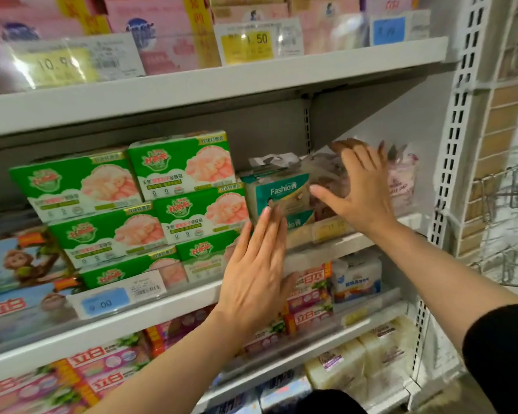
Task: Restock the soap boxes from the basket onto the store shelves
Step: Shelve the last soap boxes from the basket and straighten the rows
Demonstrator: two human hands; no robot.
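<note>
Green soap boxes: stacked in stepped tiers at the left of the middle shelf, printed fronts turned outward, judged so that the label is read from the aisle; no hand is on them.
Price tag: clipped behind the clear strip at the shelf lip, below the green stack.
Left hand: fingers are held straight and together, tips laid against the lower front of the teal box; nothing is gripped. The flat hand is judged to be pushing the box back into line.
Teal box: marked "Fashio", seated on the middle shelf just right of the green stack, in the gap being filled.
Right hand: fingers are spread, palm laid on the clear-wrapped pack; a steadying press, not a pinch.
Clear-wrapped pack: just right of the teal box; blurred, contents cannot be told.
Basket: not in view.
</note>
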